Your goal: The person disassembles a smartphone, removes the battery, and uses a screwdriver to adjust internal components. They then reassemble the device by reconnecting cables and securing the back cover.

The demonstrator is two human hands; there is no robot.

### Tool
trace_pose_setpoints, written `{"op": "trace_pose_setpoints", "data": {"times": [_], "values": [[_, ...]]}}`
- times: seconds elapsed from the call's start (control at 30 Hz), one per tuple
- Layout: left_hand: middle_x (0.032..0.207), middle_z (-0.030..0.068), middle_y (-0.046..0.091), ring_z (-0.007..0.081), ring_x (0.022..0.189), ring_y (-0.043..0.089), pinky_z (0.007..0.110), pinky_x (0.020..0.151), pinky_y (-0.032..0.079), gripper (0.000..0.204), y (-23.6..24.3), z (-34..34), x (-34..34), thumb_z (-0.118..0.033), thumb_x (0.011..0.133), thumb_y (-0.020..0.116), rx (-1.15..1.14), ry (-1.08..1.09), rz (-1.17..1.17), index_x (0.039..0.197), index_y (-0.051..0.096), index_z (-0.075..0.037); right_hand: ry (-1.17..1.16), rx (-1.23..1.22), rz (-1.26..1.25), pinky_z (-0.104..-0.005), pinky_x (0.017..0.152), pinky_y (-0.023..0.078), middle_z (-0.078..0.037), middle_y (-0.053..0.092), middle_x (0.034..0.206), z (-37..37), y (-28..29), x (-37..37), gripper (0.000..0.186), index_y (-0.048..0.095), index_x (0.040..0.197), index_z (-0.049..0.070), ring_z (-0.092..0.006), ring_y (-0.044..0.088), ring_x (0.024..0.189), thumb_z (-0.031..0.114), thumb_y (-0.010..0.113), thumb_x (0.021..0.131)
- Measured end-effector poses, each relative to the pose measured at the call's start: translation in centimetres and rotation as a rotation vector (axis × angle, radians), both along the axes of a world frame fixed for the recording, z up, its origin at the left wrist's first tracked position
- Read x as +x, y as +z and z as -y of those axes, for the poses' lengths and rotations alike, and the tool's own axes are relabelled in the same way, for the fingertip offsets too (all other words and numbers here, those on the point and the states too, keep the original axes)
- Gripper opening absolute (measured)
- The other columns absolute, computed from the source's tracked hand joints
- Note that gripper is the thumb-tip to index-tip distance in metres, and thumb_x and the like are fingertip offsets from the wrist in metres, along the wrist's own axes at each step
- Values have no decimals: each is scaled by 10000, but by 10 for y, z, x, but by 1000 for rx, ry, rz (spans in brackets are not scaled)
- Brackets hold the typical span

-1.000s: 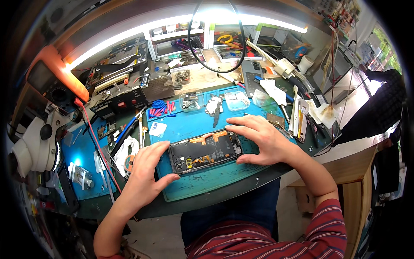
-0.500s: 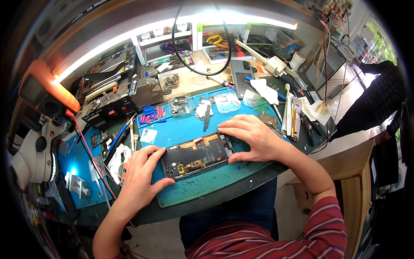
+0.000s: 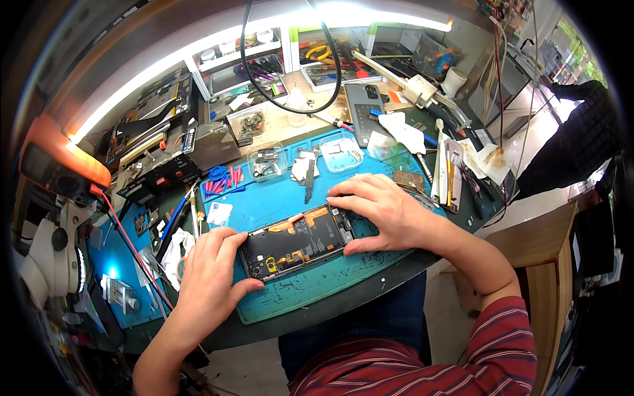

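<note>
Item: opened smartphone point(image 3: 297, 242), back cover off.
Interior: black battery and boards exposed, orange flex strips along upper edge, small yellow parts at left end.
Pose: flat, long axis across the view, right end tilted slightly away.
Location: blue work mat point(image 3: 290, 198) on the counter, near its front edge.

You face a cluttered workbench point(image 3: 456, 224) lit by a bright strip light point(image 3: 198, 46); shelves point(image 3: 231, 63) stand behind, a wooden cabinet point(image 3: 535, 264) at your right.
</note>
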State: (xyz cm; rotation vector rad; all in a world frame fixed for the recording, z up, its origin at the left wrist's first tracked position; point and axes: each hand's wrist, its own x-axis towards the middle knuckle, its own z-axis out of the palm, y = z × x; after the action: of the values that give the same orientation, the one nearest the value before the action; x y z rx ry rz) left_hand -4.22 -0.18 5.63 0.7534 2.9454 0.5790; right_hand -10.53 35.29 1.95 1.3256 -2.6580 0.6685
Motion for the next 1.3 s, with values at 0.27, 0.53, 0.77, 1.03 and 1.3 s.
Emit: {"op": "trace_pose_setpoints", "data": {"times": [0.27,0.53,0.77,1.03,1.3], "values": [[1307,163,573,360,1224,575,454,1032,495,788,8,-9,-1,-174,729,953,-96,-60,-14,1395,607,67,-69,89,15,-480,1101,435,-115,605,1355,6,12,9,769,654,1418,50,-337,558,1279,518,872,849],[1240,174,580,362,1181,588,450,1017,508,774,14,-6,-11,-157,732,954,-18,-74,118,1382,617,94,-63,43,42,-456,1094,414,-105,624,1313,4,10,5,765,670,1396,36,-313,567,1277,501,888,828],[1353,191,600,379,1232,617,447,1028,526,788,-19,10,0,-188,710,978,181,-13,-21,1385,646,48,-46,-57,60,-462,1114,416,-108,634,1322,-1,-1,5,763,664,1417,47,-320,583,1257,483,897,835],[1279,148,632,349,1194,597,455,1028,491,756,-24,7,20,-261,735,945,-26,35,-208,1368,668,45,-52,-59,40,-450,1099,424,-102,636,1316,0,-2,5,756,675,1404,49,-306,593,1218,477,901,823],[1318,157,624,359,1234,582,450,1062,483,749,-24,7,19,-222,747,948,44,65,-116,1390,664,38,-76,62,46,-460,1091,438,-115,640,1313,6,16,8,708,682,1360,41,-316,593,1250,485,877,844]]}}
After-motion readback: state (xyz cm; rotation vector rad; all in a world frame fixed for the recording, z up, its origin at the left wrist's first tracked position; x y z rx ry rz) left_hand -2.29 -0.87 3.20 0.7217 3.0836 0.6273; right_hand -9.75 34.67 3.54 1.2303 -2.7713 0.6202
